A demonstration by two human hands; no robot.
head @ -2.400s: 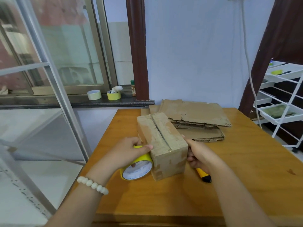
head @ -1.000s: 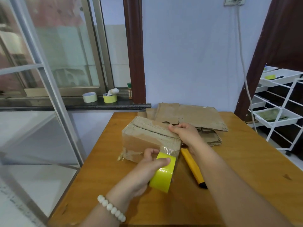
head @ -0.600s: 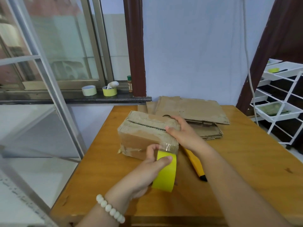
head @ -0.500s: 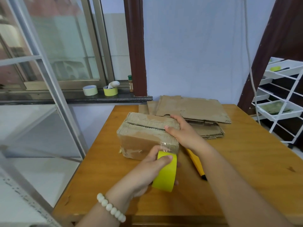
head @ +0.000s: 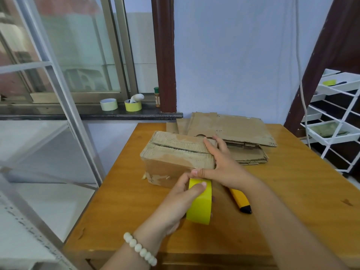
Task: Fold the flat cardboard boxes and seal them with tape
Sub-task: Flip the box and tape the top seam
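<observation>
A folded cardboard box (head: 171,162) lies on the wooden table (head: 292,191), its flap seam facing up. My left hand (head: 179,203) grips a yellow tape roll (head: 200,203) just in front of the box's near right corner. Clear tape runs from the roll onto the box's front face. My right hand (head: 222,164) lies over the box's right end, fingers straight along the top and thumb pressing the tape at the near edge.
A stack of flat cardboard boxes (head: 241,133) lies behind the box. A yellow and black utility knife (head: 240,201) rests on the table under my right forearm. Two tape rolls (head: 120,105) sit on the windowsill. A white wire rack (head: 335,121) stands at the right.
The box was turned from standing lengthways to lying crosswise. The tape roll moved from the box's left side to its near right corner. My right thumb has come down onto the tape.
</observation>
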